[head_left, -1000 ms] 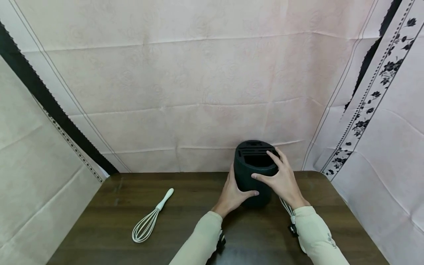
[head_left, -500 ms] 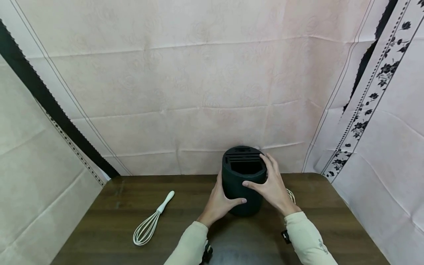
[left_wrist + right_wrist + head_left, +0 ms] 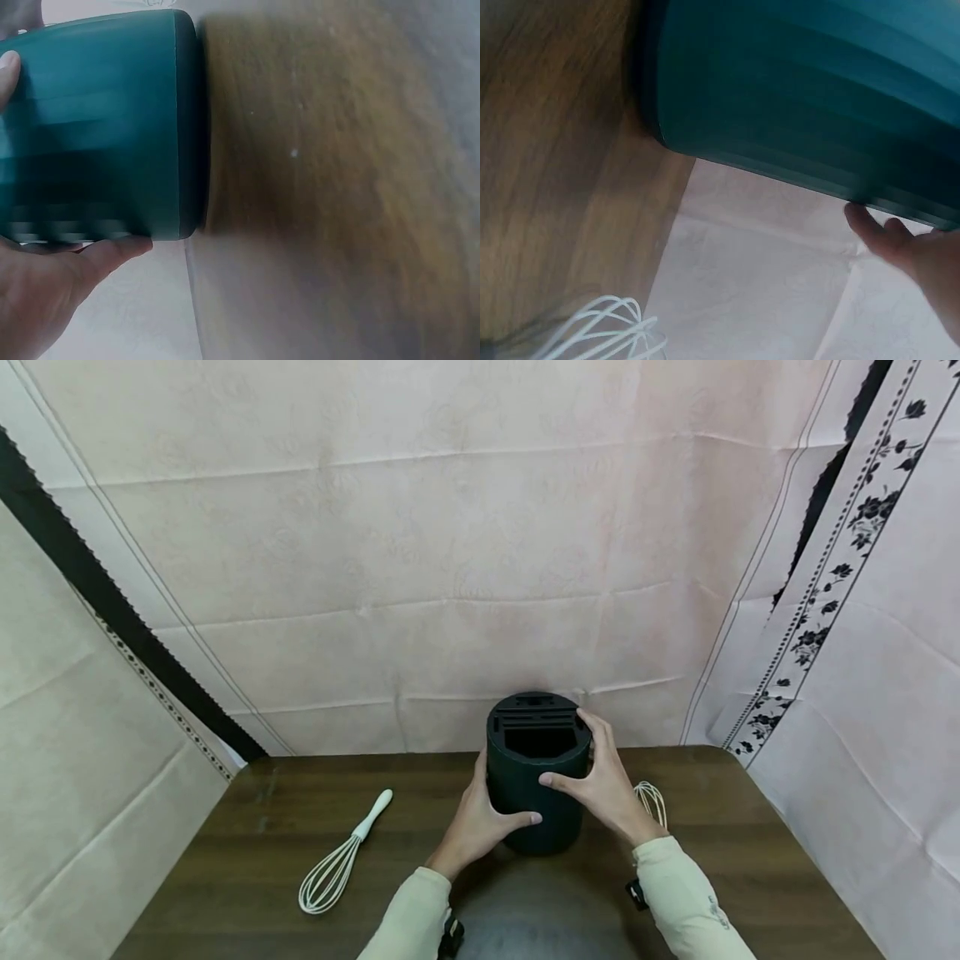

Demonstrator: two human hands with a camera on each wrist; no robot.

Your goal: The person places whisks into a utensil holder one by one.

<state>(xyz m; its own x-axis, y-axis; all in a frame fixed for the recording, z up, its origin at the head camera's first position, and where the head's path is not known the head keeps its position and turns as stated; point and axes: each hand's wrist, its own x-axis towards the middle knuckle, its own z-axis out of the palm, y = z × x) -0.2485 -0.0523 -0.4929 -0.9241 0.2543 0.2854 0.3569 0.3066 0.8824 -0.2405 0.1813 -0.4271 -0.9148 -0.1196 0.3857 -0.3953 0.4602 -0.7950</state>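
Observation:
A dark green cylindrical utensil holder (image 3: 525,789) stands upright between my hands near the back of the table. Its top has several narrow slots and a larger rectangular opening, dark inside. My left hand (image 3: 477,820) grips its left side low down, thumb across the front. Higher up, my right hand (image 3: 606,789) holds the right side, thumb on the front and fingers by the rim. In the left wrist view the base of the holder (image 3: 112,127) is close to the tabletop; I cannot tell whether it touches.
A white whisk (image 3: 360,832) lies on the wooden table (image 3: 247,860) to the left. Another white whisk (image 3: 651,802) lies right of the holder, partly hidden behind my right arm; its wires (image 3: 615,330) show in the right wrist view. Pale cloth (image 3: 450,568) hangs behind the table.
Both hands have moved the utensil holder left and a little towards me. More of the right whisk's wire head shows beyond my right forearm now. The left whisk stays in place.

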